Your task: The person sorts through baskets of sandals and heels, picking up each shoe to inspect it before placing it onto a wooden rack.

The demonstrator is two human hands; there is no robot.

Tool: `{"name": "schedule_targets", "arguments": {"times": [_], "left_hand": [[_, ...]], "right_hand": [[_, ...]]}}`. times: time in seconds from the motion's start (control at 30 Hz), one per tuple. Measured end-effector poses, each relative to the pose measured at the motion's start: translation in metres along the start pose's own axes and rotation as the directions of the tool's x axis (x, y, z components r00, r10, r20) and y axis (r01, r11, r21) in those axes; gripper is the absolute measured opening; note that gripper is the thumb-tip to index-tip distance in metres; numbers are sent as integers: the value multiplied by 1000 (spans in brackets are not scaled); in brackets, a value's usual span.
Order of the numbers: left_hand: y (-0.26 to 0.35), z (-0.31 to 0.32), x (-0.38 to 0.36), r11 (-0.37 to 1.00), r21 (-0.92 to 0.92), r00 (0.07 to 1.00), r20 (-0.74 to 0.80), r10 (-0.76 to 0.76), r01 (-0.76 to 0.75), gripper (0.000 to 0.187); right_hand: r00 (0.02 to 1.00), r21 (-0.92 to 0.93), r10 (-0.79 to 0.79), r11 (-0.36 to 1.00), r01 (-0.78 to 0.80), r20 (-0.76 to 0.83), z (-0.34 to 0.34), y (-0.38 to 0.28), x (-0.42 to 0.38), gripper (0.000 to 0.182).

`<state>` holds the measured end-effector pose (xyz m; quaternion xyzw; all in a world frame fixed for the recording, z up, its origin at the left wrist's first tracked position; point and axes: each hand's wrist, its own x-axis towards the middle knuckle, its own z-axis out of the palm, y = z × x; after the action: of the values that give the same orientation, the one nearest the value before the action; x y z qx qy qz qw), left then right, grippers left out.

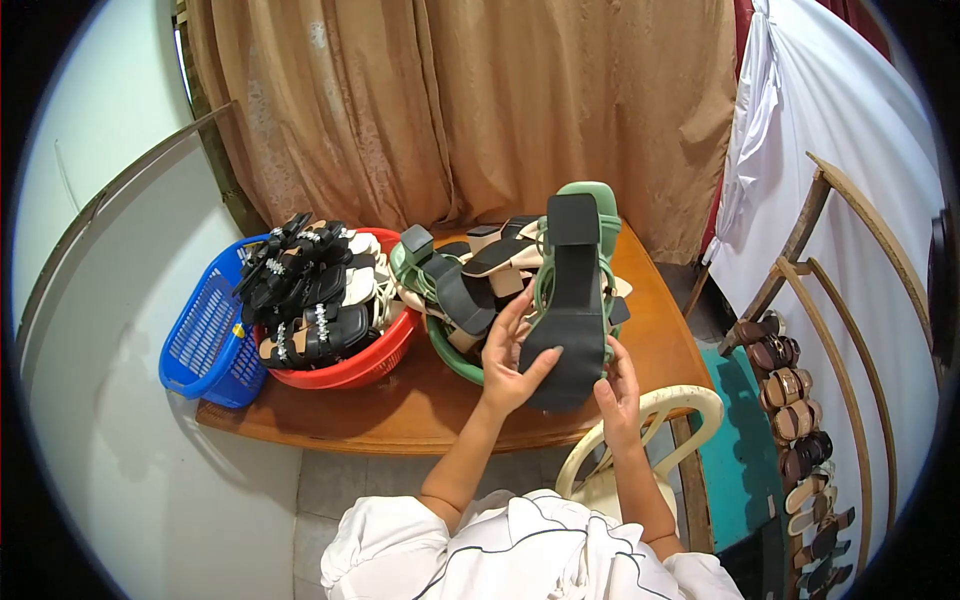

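Observation:
A green strappy heeled sandal (568,340) is held up in front of me, its black sole and block heel facing me and the heel end at the top. My left hand (513,362) grips its left edge, with the thumb laid on the sole. On the opposite edge, my right hand (619,395) closes around the side near the toe; some fingertips are hidden. Behind the sandal stands a green basket (451,356) heaped with green, cream and black heeled sandals (466,296).
A red basket (358,371) of black and white sandals and a blue basket (211,340) share the wooden table (465,422). A cream chair (703,403) stands at its front right. Wooden frames (795,235) and rows of sandals (795,420) are at right.

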<state>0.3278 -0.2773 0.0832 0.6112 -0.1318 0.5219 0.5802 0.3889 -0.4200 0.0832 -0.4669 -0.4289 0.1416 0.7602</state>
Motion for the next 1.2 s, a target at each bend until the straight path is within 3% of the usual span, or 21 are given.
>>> {"name": "schedule_targets", "arguments": {"times": [0.07, 0.17, 0.27, 0.37, 0.5, 0.6, 0.67, 0.73, 0.87, 1.0, 1.13, 1.2], "left_hand": [[8, 11, -10, 995, 61, 997, -1, -77, 77, 71], [3, 18, -23, 999, 14, 999, 11, -51, 51, 70], [2, 22, -29, 999, 23, 999, 43, -23, 22, 66], [3, 22, -35, 998, 45, 997, 59, -49, 46, 66], [6, 22, -35, 991, 38, 990, 50, -130, 129, 75], [10, 19, -32, 988, 6, 986, -53, -156, 156, 82], [5, 6, -31, 959, 25, 956, -86, -281, 284, 86], [4, 1, -30, 864, -227, 883, -31, -468, 450, 87], [9, 4, -40, 681, -413, 706, -119, -698, 604, 71], [5, 8, -39, 707, -488, 776, -90, -624, 512, 56], [6, 17, -36, 699, -519, 721, -206, -662, 493, 40], [8, 21, -31, 705, -512, 714, -227, -663, 491, 43]], "right_hand": [[997, 18, 53, 998, -52, -62, -1, 1, -5, 57], [978, 52, 162, 986, -156, -131, -6, 1, -10, 50], [974, -29, 75, 996, -83, -216, -3, 9, -16, 48], [956, -36, 91, 994, -105, -279, 2, 10, -22, 48], [959, -2, 98, 995, -102, -264, 2, 19, -27, 45], [970, 62, 118, 992, -107, -213, -3, 31, -34, 45], [977, 66, 106, 993, -95, -186, -3, 34, -38, 44], [975, 76, 158, 986, -148, -154, -3, 35, -45, 46], [975, 88, 204, 977, -197, -85, -1, 42, -53, 42], [973, 113, 210, 973, -199, -95, 1, 47, -52, 34], [988, 78, 131, 989, -125, -86, 1, 49, -49, 28], [993, 36, 77, 997, -74, -86, 0, 54, -53, 27]]}}
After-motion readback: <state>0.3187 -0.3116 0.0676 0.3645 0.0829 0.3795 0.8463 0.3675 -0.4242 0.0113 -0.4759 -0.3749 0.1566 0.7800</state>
